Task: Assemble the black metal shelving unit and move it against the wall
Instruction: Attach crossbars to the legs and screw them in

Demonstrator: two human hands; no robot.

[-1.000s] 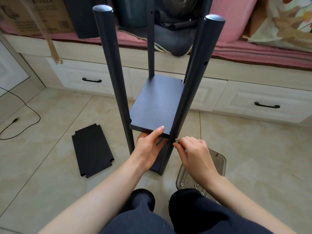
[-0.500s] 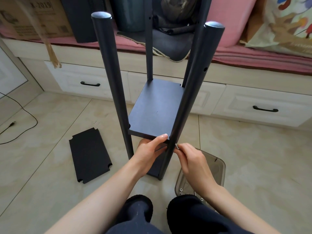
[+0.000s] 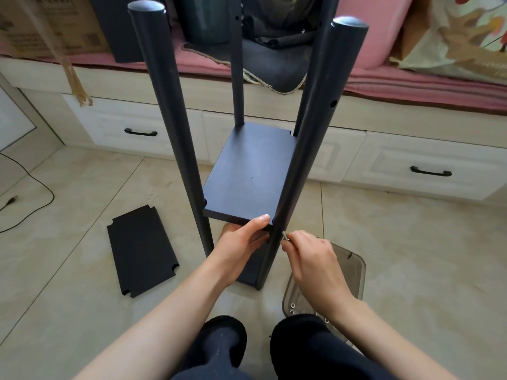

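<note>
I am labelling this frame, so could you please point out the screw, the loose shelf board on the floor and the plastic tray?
screw [image 3: 285, 236]: head view, on its shaft.
loose shelf board [image 3: 141, 249]: head view, middle of its top face.
plastic tray [image 3: 354, 266]: head view, on its far rim.

1. Both forearms are bare to the bottom edge of the head view; no sleeve shows.
2. The left hand [image 3: 238, 252] and right hand [image 3: 315, 266] carry no glove, ring or watch.
3. Fingernails short and unpainted.
4. Legs clad in dark navy fabric trousers [image 3: 323, 352].
5. Dark fuzzy slippers [image 3: 219, 341] on the feet.
</note>
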